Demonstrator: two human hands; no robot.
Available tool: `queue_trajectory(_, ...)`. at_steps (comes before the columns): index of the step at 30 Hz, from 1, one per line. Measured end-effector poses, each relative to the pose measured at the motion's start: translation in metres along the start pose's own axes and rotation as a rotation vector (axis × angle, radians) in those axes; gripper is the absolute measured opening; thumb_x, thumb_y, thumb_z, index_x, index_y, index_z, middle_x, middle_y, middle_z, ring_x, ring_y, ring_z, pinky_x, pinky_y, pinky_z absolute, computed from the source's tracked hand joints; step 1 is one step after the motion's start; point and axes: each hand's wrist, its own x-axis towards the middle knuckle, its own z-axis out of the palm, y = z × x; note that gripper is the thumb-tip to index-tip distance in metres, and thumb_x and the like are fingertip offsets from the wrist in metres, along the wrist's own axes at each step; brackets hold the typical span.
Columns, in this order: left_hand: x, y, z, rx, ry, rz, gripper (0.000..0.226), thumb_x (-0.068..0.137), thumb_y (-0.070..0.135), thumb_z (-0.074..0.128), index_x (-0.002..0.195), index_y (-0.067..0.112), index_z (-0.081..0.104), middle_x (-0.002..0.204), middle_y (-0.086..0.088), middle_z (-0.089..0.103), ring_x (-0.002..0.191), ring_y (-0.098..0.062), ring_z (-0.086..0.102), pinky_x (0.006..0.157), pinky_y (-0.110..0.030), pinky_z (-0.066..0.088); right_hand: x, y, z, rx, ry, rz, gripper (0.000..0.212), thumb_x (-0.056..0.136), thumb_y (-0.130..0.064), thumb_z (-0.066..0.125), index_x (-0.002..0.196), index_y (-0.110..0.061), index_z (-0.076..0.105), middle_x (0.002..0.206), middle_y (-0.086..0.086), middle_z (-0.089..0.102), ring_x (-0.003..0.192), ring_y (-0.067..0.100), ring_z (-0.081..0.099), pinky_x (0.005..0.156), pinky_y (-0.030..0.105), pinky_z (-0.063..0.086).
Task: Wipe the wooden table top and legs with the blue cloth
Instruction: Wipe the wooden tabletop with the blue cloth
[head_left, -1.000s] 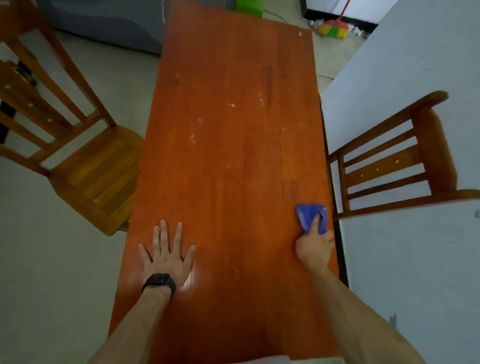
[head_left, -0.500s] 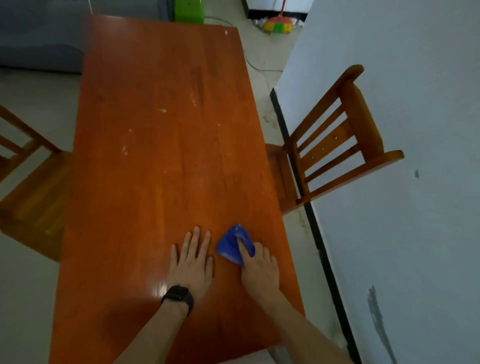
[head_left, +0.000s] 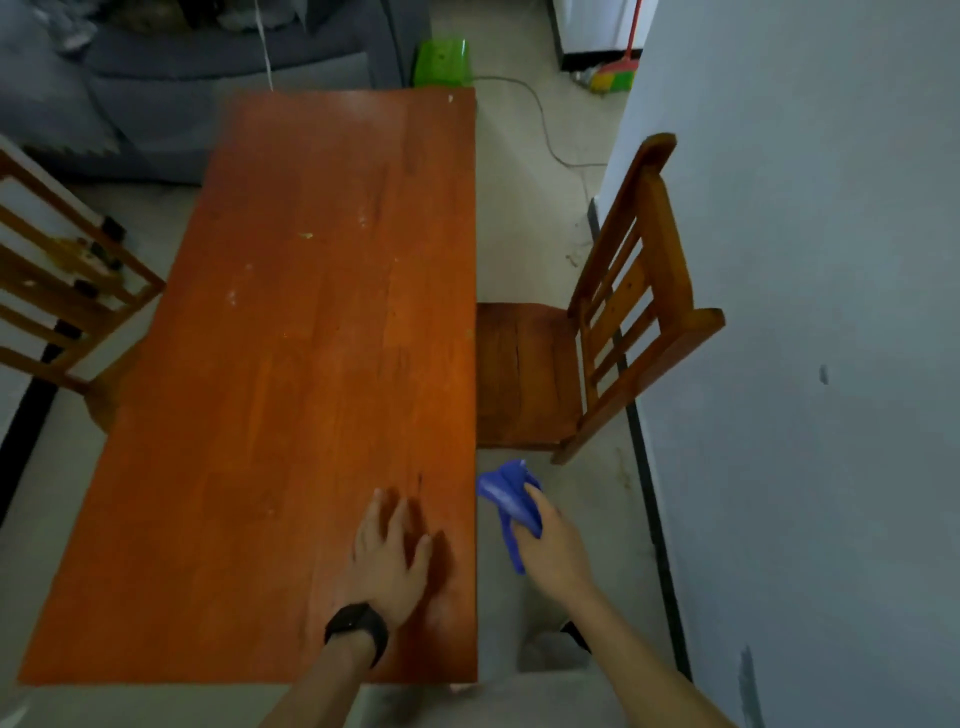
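Blue cloth (head_left: 506, 491) bunched in curled fingers of right hand (head_left: 550, 545), just beside table (head_left: 291, 364) edge, left hand (head_left: 389, 556) flat, fingers spread

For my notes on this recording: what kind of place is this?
Probably a living or dining room in a home: a wooden table, a chair beside it and a grey sofa beyond.

head | above near right corner of orange-brown rectangular wooden table top (head_left: 291, 364) | faces forward, steeply down | close
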Motion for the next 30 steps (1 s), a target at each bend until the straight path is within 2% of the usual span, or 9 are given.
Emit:
queue_trajectory(4, -0.021, 0.082, -0.007, -0.763, -0.164, 0.032, 0.046, 0.093, 0.037, 0.064, 0.136, 0.030, 0.049, 0.137, 0.007, 0.057, 0.120, -0.002, 0.056, 0.099, -0.021, 0.046, -0.015, -0.015, -0.019, 0.207, -0.189, -0.015, 0.070, 0.096, -0.022, 0.060, 0.153, -0.032, 0.021, 0.144, -0.010, 0.042, 0.121, 0.006, 0.051, 0.099, 0.024, 0.045)
queue_trajectory(8, -0.017, 0.103, -0.023, -1.141, -0.145, -0.171, 0.039, 0.085, 0.013, 0.074, 0.120, 0.019, 0.058, 0.112, 0.001, 0.069, 0.088, 0.001, 0.069, 0.070, -0.017, 0.054, -0.004, -0.016, -0.026, 0.303, -0.277, 0.026, 0.094, 0.089, -0.025, 0.070, 0.152, -0.040, 0.002, 0.125, -0.014, 0.060, 0.109, 0.006, 0.064, 0.097, 0.037, 0.053)
queue_trajectory(10, -0.012, 0.099, -0.029, -1.181, -0.137, -0.203, 0.040, 0.082, 0.011, 0.077, 0.116, 0.020, 0.058, 0.108, 0.001, 0.069, 0.086, -0.004, 0.070, 0.069, -0.020, 0.055, 0.004, -0.021, -0.030, 0.263, -0.330, 0.009, 0.082, 0.085, -0.027, 0.073, 0.151, -0.034, 0.025, 0.131, -0.009, 0.062, 0.114, 0.008, 0.063, 0.098, 0.041, 0.053)
queue_trajectory(13, -0.005, 0.088, -0.037, -1.193, -0.172, -0.260, 0.040, 0.082, 0.007, 0.076, 0.114, 0.015, 0.053, 0.107, -0.006, 0.066, 0.089, -0.018, 0.070, 0.074, -0.030, 0.058, 0.012, -0.043, -0.029, 0.150, -0.384, -0.071, 0.048, 0.084, -0.024, 0.072, 0.125, -0.041, 0.055, 0.123, -0.010, 0.067, 0.108, 0.008, 0.065, 0.096, 0.041, 0.053)
queue_trajectory(16, 0.010, 0.084, -0.052, -1.189, -0.212, -0.315, 0.053, 0.072, 0.024, 0.079, 0.115, 0.013, 0.048, 0.111, -0.013, 0.063, 0.097, -0.028, 0.067, 0.086, -0.051, 0.055, 0.018, -0.064, -0.023, -0.017, -0.348, -0.197, 0.057, 0.089, -0.034, 0.069, 0.138, -0.046, 0.044, 0.131, -0.023, 0.054, 0.115, -0.005, 0.054, 0.097, 0.018, 0.045)
queue_trajectory(18, 0.024, 0.082, -0.063, -1.164, -0.248, -0.321, 0.063, 0.068, 0.034, 0.075, 0.119, 0.014, 0.044, 0.113, -0.012, 0.060, 0.098, -0.028, 0.065, 0.086, -0.050, 0.055, 0.027, -0.077, -0.019, -0.204, -0.305, -0.306, 0.061, 0.093, -0.038, 0.063, 0.147, -0.046, 0.033, 0.133, -0.016, 0.047, 0.113, -0.006, 0.048, 0.091, 0.008, 0.038)
queue_trajectory(23, 0.062, 0.074, -0.085, -1.035, -0.334, -0.286, 0.077, 0.086, 0.037, 0.068, 0.143, 0.009, 0.025, 0.123, -0.003, 0.053, 0.100, -0.017, 0.060, 0.076, -0.027, 0.055, 0.056, -0.105, -0.011, -0.433, -0.246, -0.369, 0.055, 0.098, -0.048, 0.049, 0.149, -0.045, 0.027, 0.143, -0.014, 0.036, 0.119, 0.002, 0.049, 0.094, 0.020, 0.043)
queue_trajectory(26, 0.081, 0.066, -0.090, -1.007, -0.337, -0.276, 0.082, 0.080, 0.047, 0.069, 0.140, 0.009, 0.027, 0.121, -0.002, 0.053, 0.104, -0.019, 0.060, 0.087, -0.034, 0.056, 0.077, -0.123, -0.010, -0.479, -0.272, -0.374, 0.049, 0.101, -0.039, 0.049, 0.146, -0.036, 0.033, 0.146, -0.013, 0.037, 0.115, 0.001, 0.048, 0.092, 0.016, 0.040)
queue_trajectory(30, 0.116, 0.060, -0.099, -1.000, -0.310, -0.288, 0.056, 0.088, 0.052, 0.062, 0.126, 0.017, 0.041, 0.123, 0.005, 0.053, 0.106, -0.014, 0.057, 0.094, -0.034, 0.052, 0.131, -0.148, -0.015, -0.524, -0.313, -0.374, 0.049, 0.102, -0.031, 0.047, 0.148, -0.030, 0.031, 0.150, -0.010, 0.038, 0.123, 0.005, 0.049, 0.100, 0.021, 0.043)
